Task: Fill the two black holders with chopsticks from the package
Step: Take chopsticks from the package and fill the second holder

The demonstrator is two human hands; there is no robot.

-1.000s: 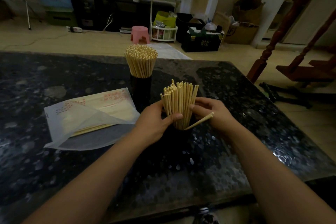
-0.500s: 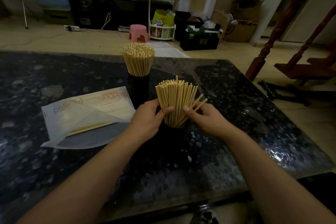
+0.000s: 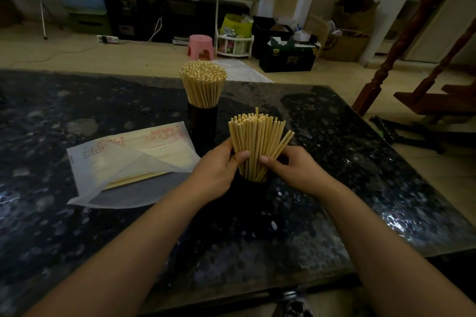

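Chopsticks in near holder: a thick bundle is standing upright in the holder closest to the person, fanning out at the top, with one stick poking above the rest and one leaning out to the right.
Package: a translucent white bag with red print is lying flat on the table at the left, its near flap folded over; a few loose chopsticks are showing through its open lower edge.
Far holder: a black cylinder is standing just right of the package and behind the near bundle, apart from both hands.
Far chopsticks: a full, tightly packed bunch is filling the far holder and spreading wider toward the top.
Left hand: it is wrapping around the left side of the near bundle, thumb pressing across the front of the sticks, fingers curled behind them.
Near holder: black and hard to make out against the dark table; it is sitting between the two hands, under the bundle.
Right hand: it is closing on the right side of the same bundle, thumb tip on the front of the sticks close to the left thumb, fingers curled around the leaning sticks.
Table: a dark, speckled, glossy top is carrying the package and both holders.
Pink stool: it is standing on the floor beyond the table.
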